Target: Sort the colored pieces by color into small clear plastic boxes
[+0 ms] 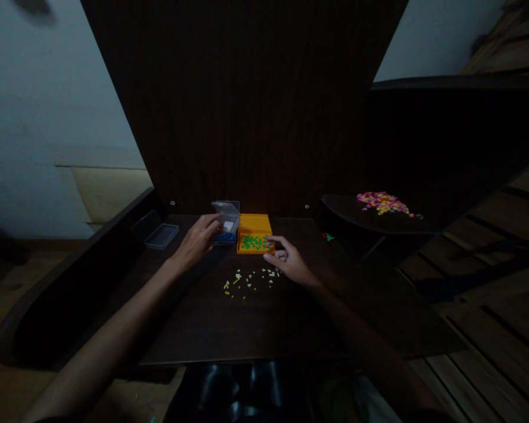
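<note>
Dark wooden table (229, 329) nearest; left hand (198, 239) grips clear box (226, 223); right hand (291, 261) loose, fingertips on orange tray (254, 225).

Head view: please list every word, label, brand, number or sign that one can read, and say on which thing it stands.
None can be read. The orange tray with green pieces, the clear box at the left hand, the lid and the dark table show no print; the picture is too dim for any small marks.
</note>
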`<state>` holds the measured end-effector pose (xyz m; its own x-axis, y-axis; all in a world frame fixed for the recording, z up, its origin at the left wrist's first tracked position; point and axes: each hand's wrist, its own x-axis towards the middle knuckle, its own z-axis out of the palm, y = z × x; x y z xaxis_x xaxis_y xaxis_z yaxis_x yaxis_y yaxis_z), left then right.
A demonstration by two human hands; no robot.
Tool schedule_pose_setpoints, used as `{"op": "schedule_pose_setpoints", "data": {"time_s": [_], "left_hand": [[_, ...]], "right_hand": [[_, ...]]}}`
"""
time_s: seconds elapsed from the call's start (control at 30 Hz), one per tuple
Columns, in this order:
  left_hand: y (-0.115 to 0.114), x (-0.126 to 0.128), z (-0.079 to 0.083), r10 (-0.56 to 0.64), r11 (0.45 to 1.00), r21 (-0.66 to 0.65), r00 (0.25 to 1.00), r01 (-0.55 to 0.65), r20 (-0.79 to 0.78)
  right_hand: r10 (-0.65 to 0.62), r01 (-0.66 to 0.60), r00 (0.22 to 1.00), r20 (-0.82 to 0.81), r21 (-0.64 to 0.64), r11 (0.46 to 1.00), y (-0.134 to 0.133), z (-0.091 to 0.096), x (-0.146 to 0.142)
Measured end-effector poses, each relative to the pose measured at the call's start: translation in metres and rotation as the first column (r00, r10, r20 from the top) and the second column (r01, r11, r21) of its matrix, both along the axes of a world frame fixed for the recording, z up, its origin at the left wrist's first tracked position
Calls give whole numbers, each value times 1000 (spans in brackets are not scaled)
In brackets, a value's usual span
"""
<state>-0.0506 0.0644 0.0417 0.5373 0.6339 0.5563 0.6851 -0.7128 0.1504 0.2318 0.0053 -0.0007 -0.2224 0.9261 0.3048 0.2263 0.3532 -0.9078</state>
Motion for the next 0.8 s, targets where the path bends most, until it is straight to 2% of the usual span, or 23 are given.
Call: {"op": "schedule_pose_setpoints", "data": {"time_s": [0.1,0.23,0.47,0.67,0.8], "left_hand": [[-15,29,-2,-165,985,39,984,168,-72],[-30,52,-6,-245,967,41,962,252,-118],[-38,55,-19,-250,968,11,967,251,-56],[-43,56,-27,-245,969,34,969,245,-1],[-46,57,-33,-196,980,65,968,188,157]], "right_hand": [[-24,24,994,-111,-6,1000,-1,-1,-3],[-66,71,993,-97,43,997,-1,-6,-3],[-132,125,990,41,142,982,-3,-8,-6],[-197,165,975,106,259,952,-6,-6,-6],[-237,208,968,76,280,937,-6,-9,-4]]}}
